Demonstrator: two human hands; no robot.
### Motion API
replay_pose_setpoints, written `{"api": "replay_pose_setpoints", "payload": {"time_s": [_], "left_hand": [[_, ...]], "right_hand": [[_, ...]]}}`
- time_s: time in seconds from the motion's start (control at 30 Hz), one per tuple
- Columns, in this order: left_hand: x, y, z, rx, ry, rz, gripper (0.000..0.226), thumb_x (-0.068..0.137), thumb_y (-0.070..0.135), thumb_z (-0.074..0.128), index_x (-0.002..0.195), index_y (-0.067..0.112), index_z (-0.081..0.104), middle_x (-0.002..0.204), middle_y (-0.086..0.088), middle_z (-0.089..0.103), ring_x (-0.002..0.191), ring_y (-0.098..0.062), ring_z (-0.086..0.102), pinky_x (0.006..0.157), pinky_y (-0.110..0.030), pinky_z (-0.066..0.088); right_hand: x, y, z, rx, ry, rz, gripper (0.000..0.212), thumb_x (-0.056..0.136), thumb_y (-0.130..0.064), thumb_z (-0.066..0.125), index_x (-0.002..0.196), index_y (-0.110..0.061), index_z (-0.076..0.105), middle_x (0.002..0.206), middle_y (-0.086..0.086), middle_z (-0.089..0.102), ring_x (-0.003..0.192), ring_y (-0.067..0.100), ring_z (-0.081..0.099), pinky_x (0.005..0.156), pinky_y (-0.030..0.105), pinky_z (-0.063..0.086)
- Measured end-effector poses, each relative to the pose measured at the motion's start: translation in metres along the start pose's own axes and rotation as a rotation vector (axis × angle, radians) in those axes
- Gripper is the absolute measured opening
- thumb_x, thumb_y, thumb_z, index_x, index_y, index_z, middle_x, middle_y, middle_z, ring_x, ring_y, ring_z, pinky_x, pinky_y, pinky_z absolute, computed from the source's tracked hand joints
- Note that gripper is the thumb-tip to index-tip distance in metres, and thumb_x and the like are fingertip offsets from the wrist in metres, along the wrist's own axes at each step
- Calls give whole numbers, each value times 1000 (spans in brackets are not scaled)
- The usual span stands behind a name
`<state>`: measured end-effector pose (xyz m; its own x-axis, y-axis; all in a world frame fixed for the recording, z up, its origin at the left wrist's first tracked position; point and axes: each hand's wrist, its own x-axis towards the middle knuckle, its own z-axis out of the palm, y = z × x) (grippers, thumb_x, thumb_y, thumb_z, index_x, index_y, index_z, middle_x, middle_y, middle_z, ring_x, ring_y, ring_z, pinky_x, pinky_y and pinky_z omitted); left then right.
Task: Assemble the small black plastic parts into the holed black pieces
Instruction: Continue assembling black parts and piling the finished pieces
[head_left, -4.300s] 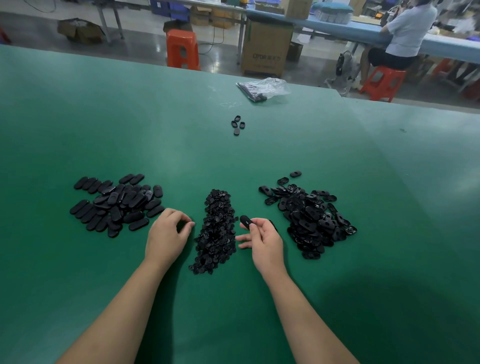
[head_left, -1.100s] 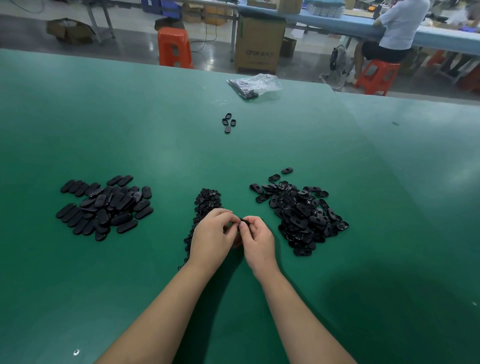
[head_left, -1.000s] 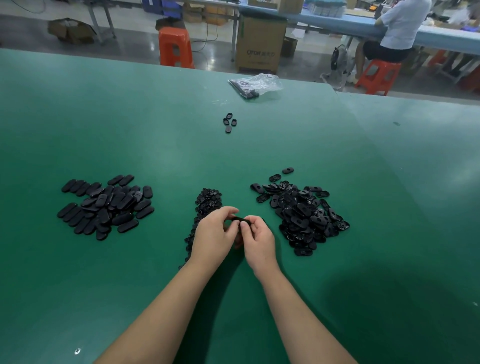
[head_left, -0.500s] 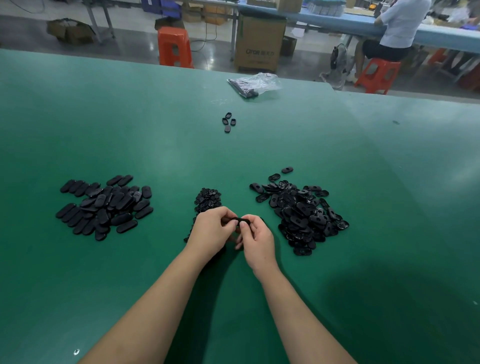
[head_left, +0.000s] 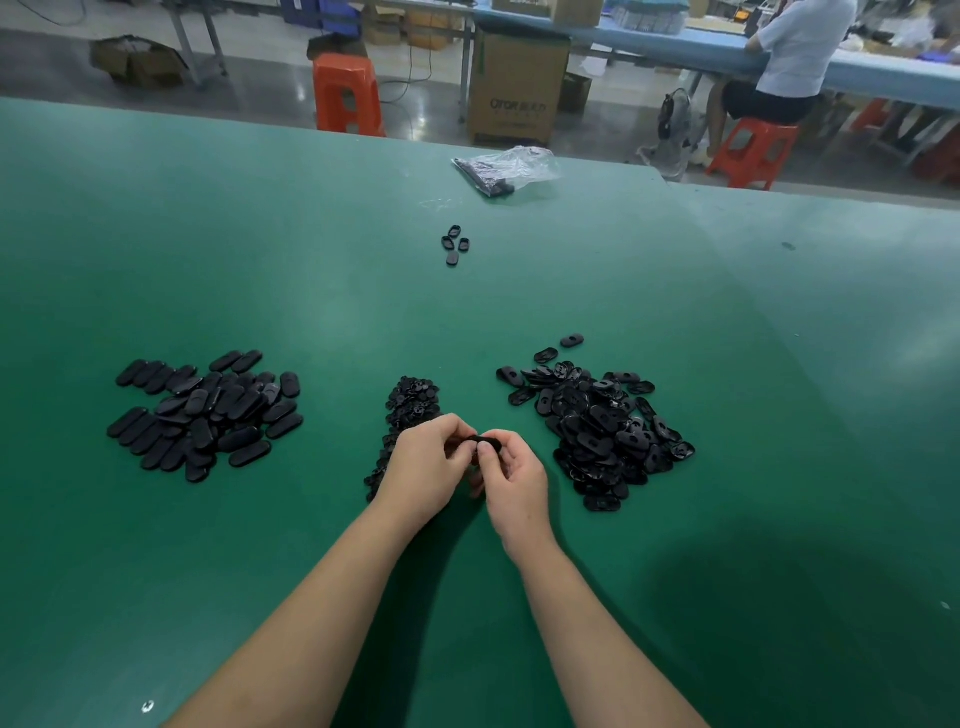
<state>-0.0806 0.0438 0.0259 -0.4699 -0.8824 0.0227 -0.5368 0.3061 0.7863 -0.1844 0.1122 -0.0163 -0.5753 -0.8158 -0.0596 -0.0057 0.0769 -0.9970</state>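
Both hands, left hand (head_left: 423, 467) and right hand (head_left: 511, 475), pinch one glossy oval black piece (head_left: 482, 443) (mostly hidden).

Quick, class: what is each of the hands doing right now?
Left hand: fingers curled, pinching the black piece held between both hands.
Right hand: fingers curled, gripping the same black piece.

Glossy plastic holed pieces (head_left: 605, 431) (matt table (head_left: 311, 291))

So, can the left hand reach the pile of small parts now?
Probably yes: the left hand hovers right over the small-parts pile, nothing between, but its fingers are busy holding the oval piece.
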Motion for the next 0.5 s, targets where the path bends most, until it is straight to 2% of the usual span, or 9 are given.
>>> {"api": "replay_pose_setpoints", "payload": {"time_s": [0.1,0.17,0.27,0.33,0.4,0.5], "left_hand": [[0,-1,1,66,4,70,13,92,13,64,101,19,72,90,9,72,79,-5,62,70,-9,42],[-1,-1,1,114,10,118,18,91,13,64,107,18,71,95,6,72,83,-7,60,75,-13,44],[-4,-4,-2,231,7,225,29,92,15,63,121,20,66,103,3,69,91,-18,63,83,-32,51],[-7,-6,-7,306,40,298,27,92,18,63,119,23,66,98,2,68,86,-23,66,74,-38,54],[-10,-9,-14,391,97,345,21,90,21,67,111,25,69,92,4,68,77,-24,67,62,-37,54],[-8,-20,-34,437,255,275,20,86,24,73,106,22,72,87,3,66,73,-24,66,56,-31,49]], "right_hand": [[2,1,1,-61,23,-9,13,101,-12,57,95,-22,63,76,-5,67,65,12,58,65,43,53],[2,-1,0,-66,21,-7,13,102,-12,56,95,-22,62,72,-7,65,61,11,56,59,38,53],[0,-4,-2,-39,-21,4,14,104,-12,54,96,-19,63,66,-7,64,52,11,53,50,25,48],[-1,-6,-2,-13,-46,11,13,104,-12,54,98,-19,64,69,-6,66,51,11,54,49,26,49],[-2,-8,-1,16,-57,17,10,103,-14,56,102,-20,65,74,-4,69,53,12,56,50,28,51],[-4,-9,1,35,-39,19,10,103,-18,56,108,-22,64,80,0,71,57,13,57,51,29,52]]}}
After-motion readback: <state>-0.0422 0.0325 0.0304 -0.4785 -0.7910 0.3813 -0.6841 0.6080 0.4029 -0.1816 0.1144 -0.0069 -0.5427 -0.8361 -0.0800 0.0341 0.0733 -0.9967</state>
